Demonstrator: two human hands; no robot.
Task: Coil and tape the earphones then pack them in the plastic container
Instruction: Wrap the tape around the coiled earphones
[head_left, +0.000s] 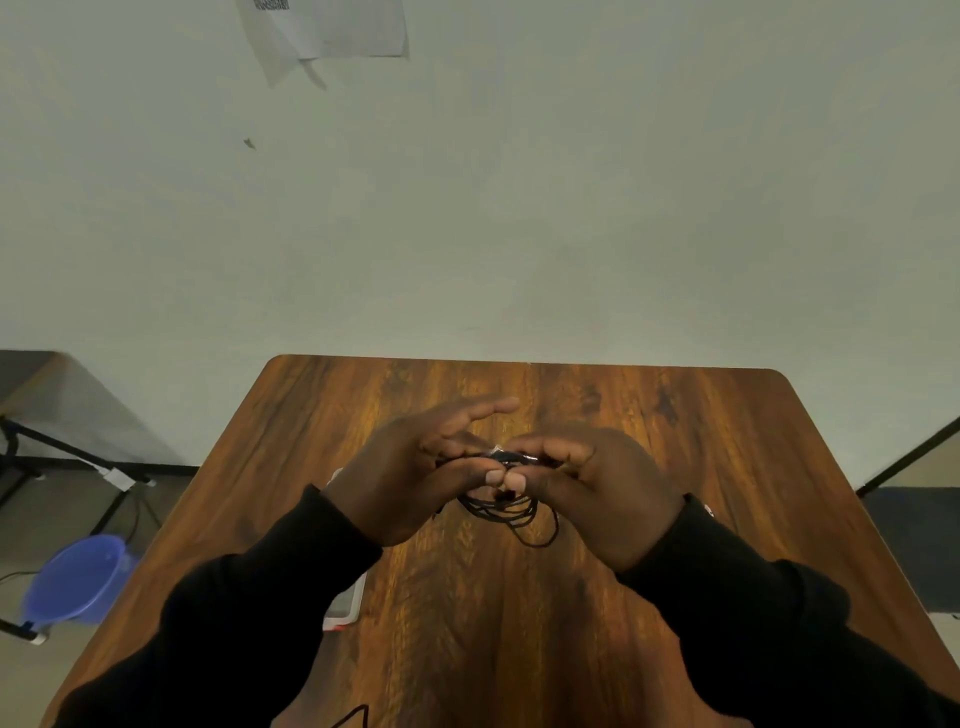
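A coil of black earphones (511, 512) hangs between my two hands above the middle of the wooden table (675, 441). My left hand (415, 467) pinches the top of the coil with thumb and bent fingers, two fingers stretched out. My right hand (592, 483) pinches the same spot from the right. A small shiny piece of clear tape (511, 455) shows on the bundle between the fingertips. A white-rimmed plastic container (347, 605) lies under my left forearm, mostly hidden by the sleeve.
Another black cable (353, 717) peeks in at the table's near edge. A blue bucket (78, 579) stands on the floor to the left, near a black table frame (62, 447). The wall rises right behind the table.
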